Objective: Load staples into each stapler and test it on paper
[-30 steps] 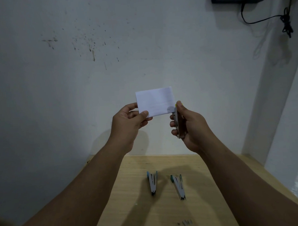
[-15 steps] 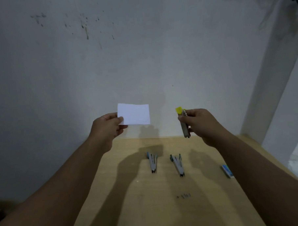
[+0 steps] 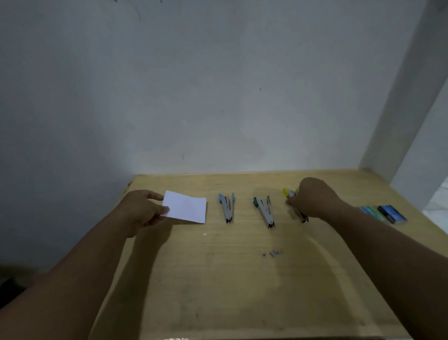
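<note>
The table [image 3: 223, 285] is pale wood with a faint grain, matte and scuffed, pushed against a flat grey-white wall [image 3: 214, 80]. The paper [image 3: 185, 207] is a small white rectangle, smooth and unfolded as far as can be seen. Three slim staplers lie in a row, each with bright metal arms splayed in a narrow V and a coloured plastic end: the blue stapler [image 3: 227, 207], the teal stapler [image 3: 263, 209] and the yellow stapler [image 3: 295, 204].

The left hand [image 3: 142, 210] pinches the paper's near-left edge between thumb and curled fingers; the sheet sticks out to that hand's right, low over the table — whether it touches the wood cannot be told. The right hand [image 3: 314, 199] is curled round the yellow stapler, knuckles up, with the yellow cap poking out just beyond the fingers and the metal tip showing on the near side, at or on the tabletop.

Both forearms reach forward and slightly inward, wrists nearly straight, palms turned down. The blue and teal staplers lie between the two hands, apart from each. Right of the right hand sit small blue and green staple boxes [image 3: 384, 213]; nearer the person than that hand lies a little cluster of loose staples [image 3: 274, 253].
</note>
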